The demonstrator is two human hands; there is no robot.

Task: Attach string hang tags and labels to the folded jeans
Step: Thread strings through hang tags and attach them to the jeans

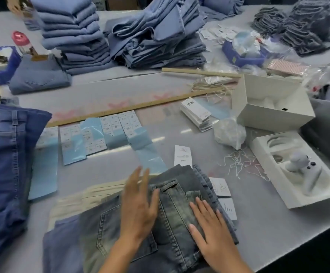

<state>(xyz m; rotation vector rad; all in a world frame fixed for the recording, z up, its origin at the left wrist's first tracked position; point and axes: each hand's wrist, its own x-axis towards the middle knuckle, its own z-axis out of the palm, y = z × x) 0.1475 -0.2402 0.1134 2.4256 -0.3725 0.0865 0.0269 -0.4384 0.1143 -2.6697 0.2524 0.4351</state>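
Note:
Folded grey-blue jeans [172, 217] lie on the table right in front of me, waistband end pointing away. My left hand [138, 203] hovers blurred over their left side with straight fingers. My right hand [209, 231] rests flat on their right side, fingers spread. A white paper tag [182, 155] pokes out from the jeans' far edge, and two more white tags [224, 196] lie at their right edge. Sheets of white labels on blue backing [101, 134] lie in a row beyond. A pile of loose white strings [240, 163] sits to the right.
Dark blue jeans [4, 164] lie at the left. Stacks of light blue jeans [75, 34] stand at the back. A stack of white hang tags [197, 113], an open white box [272, 103], a tray with a white device [297, 168] and a long wooden ruler [132, 107] occupy the right and middle.

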